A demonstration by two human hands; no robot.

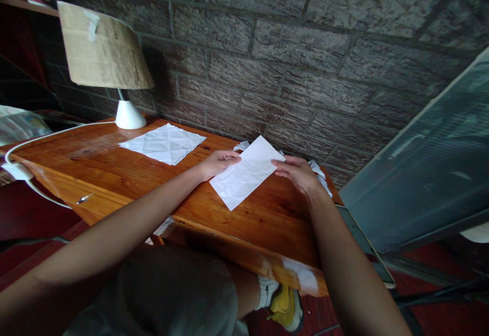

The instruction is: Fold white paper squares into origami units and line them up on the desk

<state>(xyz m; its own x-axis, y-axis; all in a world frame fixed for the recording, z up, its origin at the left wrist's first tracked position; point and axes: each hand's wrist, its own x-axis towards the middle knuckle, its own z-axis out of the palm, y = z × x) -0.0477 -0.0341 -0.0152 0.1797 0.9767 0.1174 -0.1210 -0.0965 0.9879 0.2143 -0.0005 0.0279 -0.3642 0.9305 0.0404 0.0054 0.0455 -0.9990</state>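
Note:
Between my hands, a white rectangular sheet of paper (246, 173) with faint creases is held tilted just over the wooden table. My left hand (218, 165) pinches its left edge between thumb and fingers. On the opposite edge, my right hand (297, 171) grips the paper near its upper right corner. To the left lies a creased square sheet (166, 142), spread out with a grid of fold lines. Behind my right wrist, some folded white paper (320, 175) is partly hidden. Another bit of folded paper (241, 146) shows behind the held sheet.
A lamp (130, 114) with a brown paper shade stands at the table's (95, 158) back left, its white cord running over the left edge. A dark brick wall (229, 61) rises behind. A tablet-like flat object (364, 244) lies at the right, under my forearm.

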